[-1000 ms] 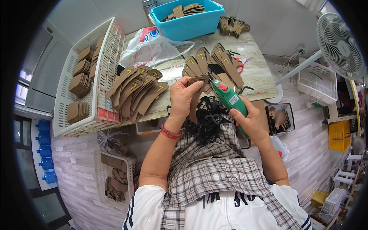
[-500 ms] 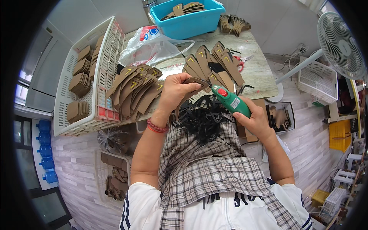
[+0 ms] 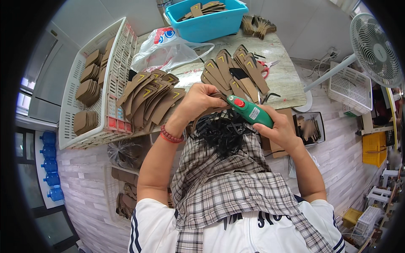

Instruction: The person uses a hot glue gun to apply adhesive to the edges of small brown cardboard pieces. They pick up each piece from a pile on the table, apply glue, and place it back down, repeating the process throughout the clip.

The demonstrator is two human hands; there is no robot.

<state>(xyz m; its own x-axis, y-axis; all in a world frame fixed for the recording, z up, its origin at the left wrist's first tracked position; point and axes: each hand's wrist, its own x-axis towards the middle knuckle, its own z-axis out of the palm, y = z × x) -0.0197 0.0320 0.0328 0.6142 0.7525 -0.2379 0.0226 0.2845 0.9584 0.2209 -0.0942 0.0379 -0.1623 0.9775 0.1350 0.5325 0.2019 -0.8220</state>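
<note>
Table is the biggest limit: near edge is close to both hands, so a wrist pushed fwd could knock its rim; bare top is mostly at the R, past the heaps. White crate walls off the L end, so a wide L swing could hit it; more room is out to the R. Checked apron sags under the work, and anything dropped would prob. land there. L heap & R heap of brown pieces look loosely fanned; a bump could spill some, w/ only a slim gap btwn. Black strip clump sits on the apron, just below the hands, & could snag if either dips. R hand is wrapped round green tool, prob. a cutter; L hand pinches brown piece btwn thumb & fingers, above the clump. Tool nose is v. close to L fingertips, contact hidden: a slip or weak pinch could nick skin or the piece's edge.
</note>
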